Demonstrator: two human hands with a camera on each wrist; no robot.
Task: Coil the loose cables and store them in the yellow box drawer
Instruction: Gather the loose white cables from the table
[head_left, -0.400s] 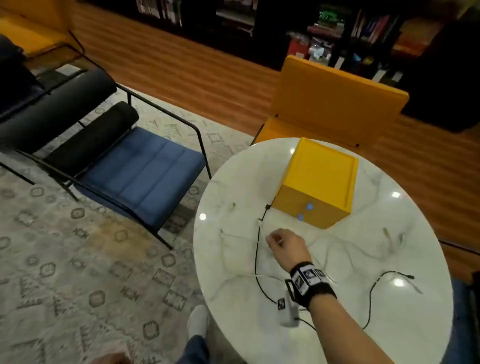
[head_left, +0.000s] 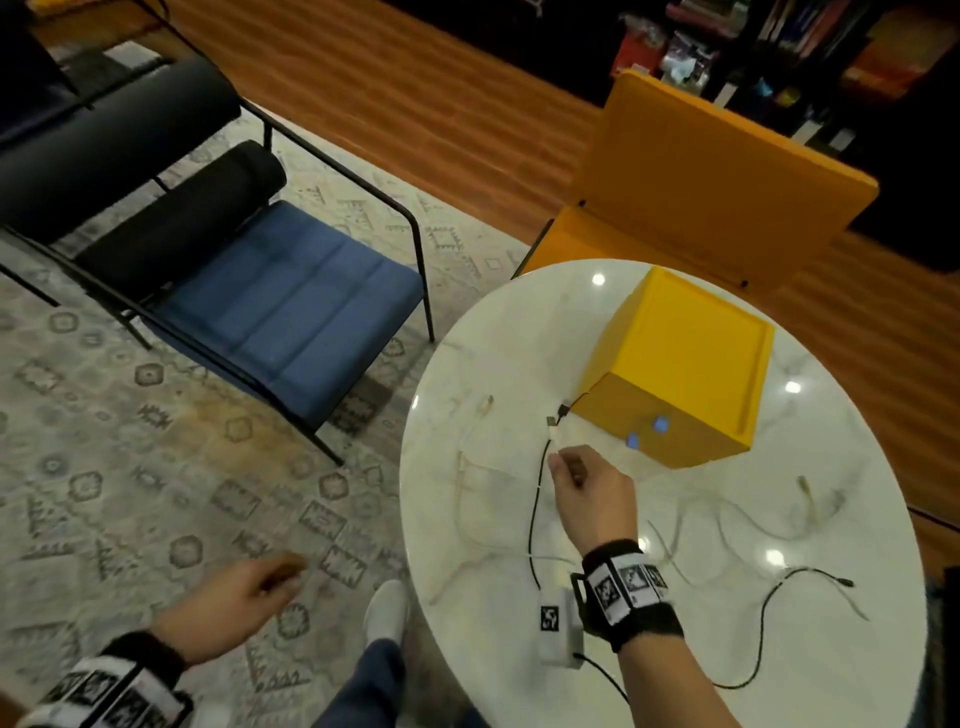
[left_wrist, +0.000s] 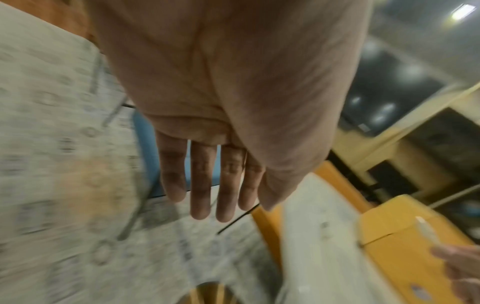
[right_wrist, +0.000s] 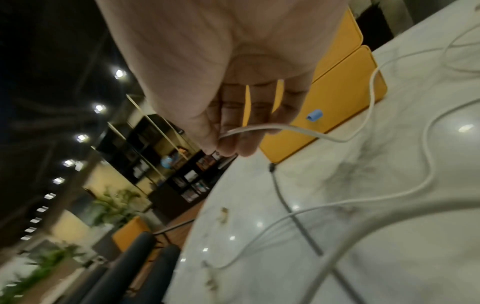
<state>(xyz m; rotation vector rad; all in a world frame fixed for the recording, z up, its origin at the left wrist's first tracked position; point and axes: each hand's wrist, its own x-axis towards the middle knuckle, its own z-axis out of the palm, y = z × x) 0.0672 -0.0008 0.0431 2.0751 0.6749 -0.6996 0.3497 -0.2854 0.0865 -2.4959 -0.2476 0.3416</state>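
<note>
A yellow box (head_left: 680, 364) stands at the back of the round white table (head_left: 498, 343), its drawer front with two blue knobs (head_left: 660, 425) facing me. My right hand (head_left: 558, 462) pinches a white cable (head_left: 551, 428) near its plug, just above the table in front of the box; in the right wrist view the white cable (right_wrist: 298, 131) trails from my right hand (right_wrist: 221, 144) across the tabletop. A black cable (head_left: 532, 514) runs beside it. My left hand (head_left: 280, 571) hangs over the rug left of the table, its fingers (left_wrist: 202, 195) straight and holding nothing.
More white cables (head_left: 753, 525) and a second black cable (head_left: 763, 623) sprawl over the right half of the table. Behind the table is a yellow chair (head_left: 717, 182), and a blue-cushioned chair (head_left: 291, 312) stands on the rug to the left. My white shoe (head_left: 387, 608) is by the table's edge.
My right hand has picked the white cable's end up off the table. My left hand has come into view over the rug at lower left.
</note>
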